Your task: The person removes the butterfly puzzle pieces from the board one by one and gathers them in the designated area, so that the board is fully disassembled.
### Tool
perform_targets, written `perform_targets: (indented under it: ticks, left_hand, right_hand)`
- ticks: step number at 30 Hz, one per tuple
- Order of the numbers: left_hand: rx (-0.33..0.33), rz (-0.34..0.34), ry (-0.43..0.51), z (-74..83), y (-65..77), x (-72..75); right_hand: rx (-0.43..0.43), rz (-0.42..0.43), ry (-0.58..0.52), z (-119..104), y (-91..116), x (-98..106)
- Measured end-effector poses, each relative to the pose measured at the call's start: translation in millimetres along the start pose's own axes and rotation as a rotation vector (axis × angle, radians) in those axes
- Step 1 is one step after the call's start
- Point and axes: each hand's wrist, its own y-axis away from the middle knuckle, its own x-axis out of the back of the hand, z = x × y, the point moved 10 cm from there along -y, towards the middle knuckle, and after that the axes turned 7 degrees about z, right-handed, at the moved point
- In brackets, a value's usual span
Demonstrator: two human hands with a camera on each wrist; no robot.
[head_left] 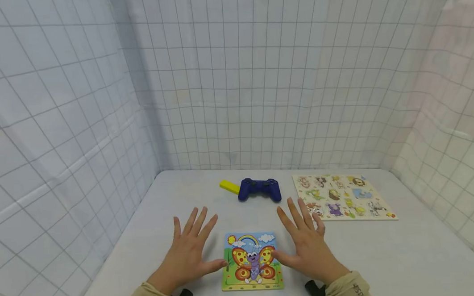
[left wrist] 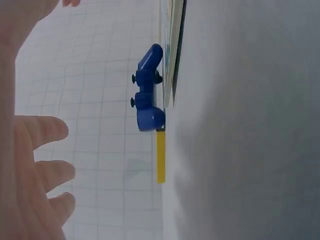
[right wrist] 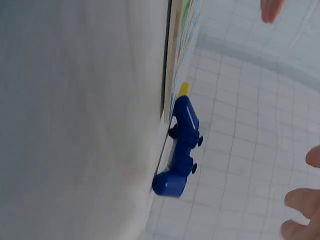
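A butterfly picture puzzle lies flat on the white table, with a rainbow, sun and tree printed on it. My left hand hovers at its left side, fingers spread and straight, thumb pointing at the puzzle's edge. On the other side my right hand is spread the same way, its thumb overlapping the butterfly's wing in the head view. Neither hand holds anything. In the left wrist view the puzzle shows edge-on, clear of the fingers.
Beyond the hands sits a blue game controller, with a yellow block at its left. A cream board with animal pictures lies at the back right. White gridded cloth walls enclose the table at the back and sides.
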Motion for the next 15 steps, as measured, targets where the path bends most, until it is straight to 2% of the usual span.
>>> perform_targets:
  ticks: [1, 4, 6, 7, 8, 9, 12, 15]
  left_hand:
    - [0.015, -0.029, 0.077, 0.4, 0.4, -4.7]
    - [0.077, -0.159, 0.349, 2.7, 2.5, -24.8]
    - [0.123, -0.243, 0.486, 4.6, 4.4, -37.1]
    - [0.136, -0.275, 0.529, 5.6, 5.4, -41.6]
    - [0.146, -0.299, 0.550, 6.1, 6.2, -45.6]
    - [0.151, -0.311, 0.562, 6.3, 6.9, -48.0]
    - [0.141, -0.314, 0.562, 7.0, 7.7, -51.7]
    - [0.101, -0.291, 0.524, 8.8, 5.9, -53.2]
  right_hand:
    - [-0.078, -0.030, -0.157, 1, 0, -3]
    - [-0.382, -0.106, -0.739, -2, 4, -22]
    - [-0.541, -0.136, -0.961, -7, 10, -38]
    - [-0.574, -0.161, -1.008, -11, 13, -46]
    - [-0.579, -0.195, -0.995, -15, 15, -53]
    - [-0.541, -0.228, -0.934, -18, 17, -59]
    - [-0.338, -0.306, -0.676, -26, 20, -73]
    - [-0.143, -0.375, -0.439, -30, 23, -82]
